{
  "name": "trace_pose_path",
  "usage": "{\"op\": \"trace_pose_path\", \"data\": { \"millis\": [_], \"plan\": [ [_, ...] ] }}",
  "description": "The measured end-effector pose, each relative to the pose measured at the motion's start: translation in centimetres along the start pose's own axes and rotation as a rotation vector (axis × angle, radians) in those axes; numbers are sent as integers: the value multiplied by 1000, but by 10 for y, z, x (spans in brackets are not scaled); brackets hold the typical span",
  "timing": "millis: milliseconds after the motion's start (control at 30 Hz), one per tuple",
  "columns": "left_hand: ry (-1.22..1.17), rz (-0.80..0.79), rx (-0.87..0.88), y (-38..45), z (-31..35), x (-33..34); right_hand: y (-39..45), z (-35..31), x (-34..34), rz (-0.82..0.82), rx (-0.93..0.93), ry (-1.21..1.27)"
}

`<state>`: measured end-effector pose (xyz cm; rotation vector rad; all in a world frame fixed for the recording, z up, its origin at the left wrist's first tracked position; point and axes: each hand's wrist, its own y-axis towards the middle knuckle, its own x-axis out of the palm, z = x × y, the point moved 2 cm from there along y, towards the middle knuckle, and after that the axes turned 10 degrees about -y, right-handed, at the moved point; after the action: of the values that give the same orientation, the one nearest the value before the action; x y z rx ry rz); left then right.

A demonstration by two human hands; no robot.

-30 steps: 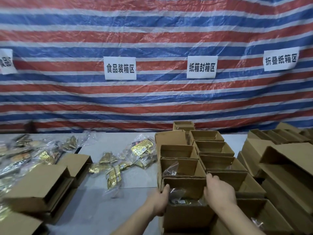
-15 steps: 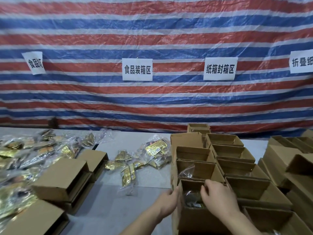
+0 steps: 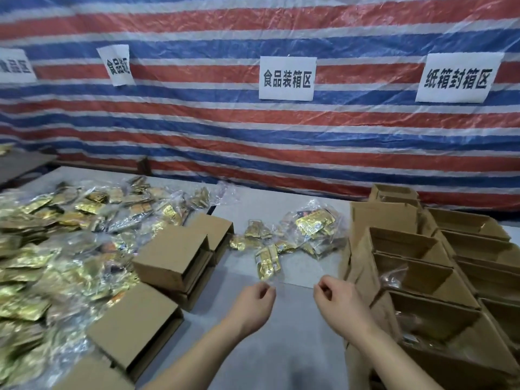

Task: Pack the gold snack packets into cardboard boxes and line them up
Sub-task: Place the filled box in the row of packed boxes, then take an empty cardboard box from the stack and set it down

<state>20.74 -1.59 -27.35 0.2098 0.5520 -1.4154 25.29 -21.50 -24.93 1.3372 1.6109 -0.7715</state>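
- A red, white and blue striped tarpaulin [image 3: 253, 130] hangs as the backdrop, with white paper signs [image 3: 287, 78] printed in black characters fixed to it.
- Below the tarpaulin runs a grey surface [image 3: 281, 342] that carries everything else.
- Landmark: a gold snack packet [image 3: 266, 262] in clear wrap lies on the surface near the middle of the view.
- Just beyond and to the right of that packet, a small cluster of gold packets [image 3: 312, 225] in clear plastic lies loose.
- Well to the left of the packet, a large heap of gold packets [image 3: 50, 249] covers the left end of the surface.
- Between the heap and the packet, closed cardboard boxes [image 3: 171, 257] lie flat, some stacked; another [image 3: 135, 330] lies nearer the camera.
- To the right of the packet, open cardboard boxes [image 3: 413, 277] stand in rows, touching one another; at least two in the nearest row have clear-wrapped packets inside.
- The left hand [image 3: 253, 305] hovers just in front of the packet, fingers loosely curled, thumb near the forefinger; whether it pinches the clear wrap's edge cannot be told.
- The right hand [image 3: 340, 302] hovers in front and to the right of the packet, just beside the open boxes, fingers also curled inward; nothing can be seen in its grasp.
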Motion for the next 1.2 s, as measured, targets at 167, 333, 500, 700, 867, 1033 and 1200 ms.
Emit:
{"op": "trace_pose_path", "data": {
  "millis": [167,333,500,700,867,1033,1200],
  "plan": [
    [159,275,-26,13,-79,-78,13,-30,62,-131,-15,1],
    [513,383,-62,69,-132,-144,15,-58,100,-222,14,-30],
    [727,292,-239,125,-178,-164,12,-67,114,-235,87,18],
    [748,241,-336,139,-199,-155,5,-53,118,-233,152,4],
    [676,276,-287,126,-168,-176,5,-51,119,-239,158,20],
    [514,386,14,104,-102,-197,19,-56,102,-217,148,49],
    [410,238,125,79,-35,-179,46,-66,56,-22,157,194]
  ]
}}
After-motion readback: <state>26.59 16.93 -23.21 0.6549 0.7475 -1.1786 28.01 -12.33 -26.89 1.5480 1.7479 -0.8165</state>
